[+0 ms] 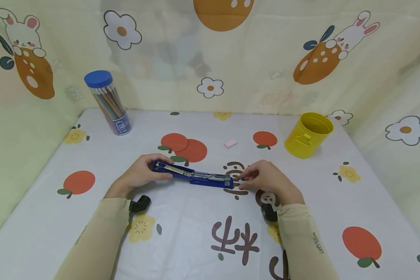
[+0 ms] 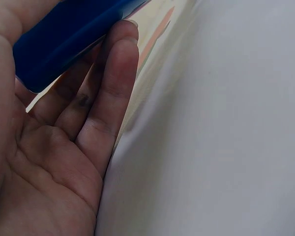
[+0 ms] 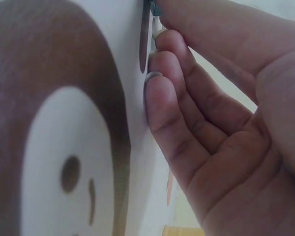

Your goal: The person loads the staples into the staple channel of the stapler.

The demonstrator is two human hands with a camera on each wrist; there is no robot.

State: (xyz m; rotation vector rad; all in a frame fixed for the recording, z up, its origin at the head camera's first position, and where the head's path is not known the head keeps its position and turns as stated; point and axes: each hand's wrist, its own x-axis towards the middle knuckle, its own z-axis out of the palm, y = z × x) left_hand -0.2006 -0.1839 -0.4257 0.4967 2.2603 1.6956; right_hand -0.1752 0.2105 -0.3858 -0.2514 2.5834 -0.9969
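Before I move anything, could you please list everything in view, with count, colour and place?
Stapler: one, blue and metallic, opened, centre.
Pencil jar: one, clear, back left.
Jar lid: one, blue, atop the jar.
Pencils: many, mixed colours, inside the jar.
Small block: one, pink, behind the stapler's right end.
Open tub: one, yellow, back right.
Tablecloth: one, white with prints, underneath.
Backdrop: count unclear, cream with prints, back and sides.
Wrist cameras: two, black, one at each wrist.
Sleeves: two, beige, on both arms.
Left hand: one, bare, gripping the stapler's left end.
Right hand: one, bare, at its right end; grip unclear.
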